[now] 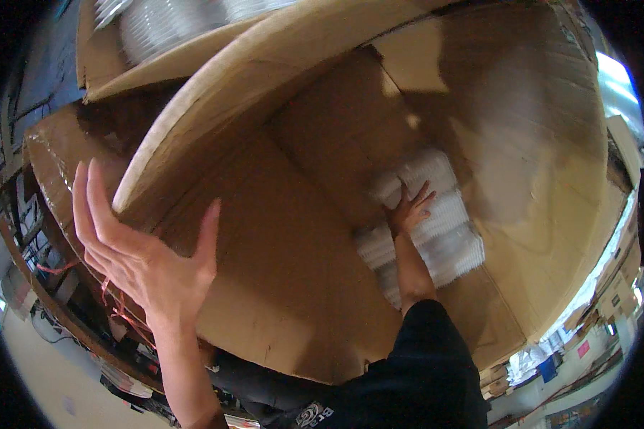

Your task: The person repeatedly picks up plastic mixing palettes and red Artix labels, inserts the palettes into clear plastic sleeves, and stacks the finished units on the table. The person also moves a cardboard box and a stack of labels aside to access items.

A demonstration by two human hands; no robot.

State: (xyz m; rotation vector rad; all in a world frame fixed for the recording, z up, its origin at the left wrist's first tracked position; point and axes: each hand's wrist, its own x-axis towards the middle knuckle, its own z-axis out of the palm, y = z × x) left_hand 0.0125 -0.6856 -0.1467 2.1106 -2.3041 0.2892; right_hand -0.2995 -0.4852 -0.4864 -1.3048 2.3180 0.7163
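Observation:
Deep inside a large brown cardboard box (pixel 265 250), several stacks of clear, ribbed plastic pieces (pixel 447 247) lie side by side on the bottom; they look like nested lids or trays, but the exact kind is unclear. My right arm reaches down into the box. Over these stacks is my right hand (pixel 410 212), its fingers spread; whether it presses on them I cannot tell. My left hand (pixel 147 261) is raised by the left rim of the box, fingers stretched out and thumb apart, holding nothing.
Behind the far rim stands another open carton (pixel 186 61) filled with similar clear ribbed stacks. Red string (pixel 122 307) hangs outside the box at the left. Further cartons (pixel 619 289) and white plastic wrapping (pixel 529 363) lie to the right.

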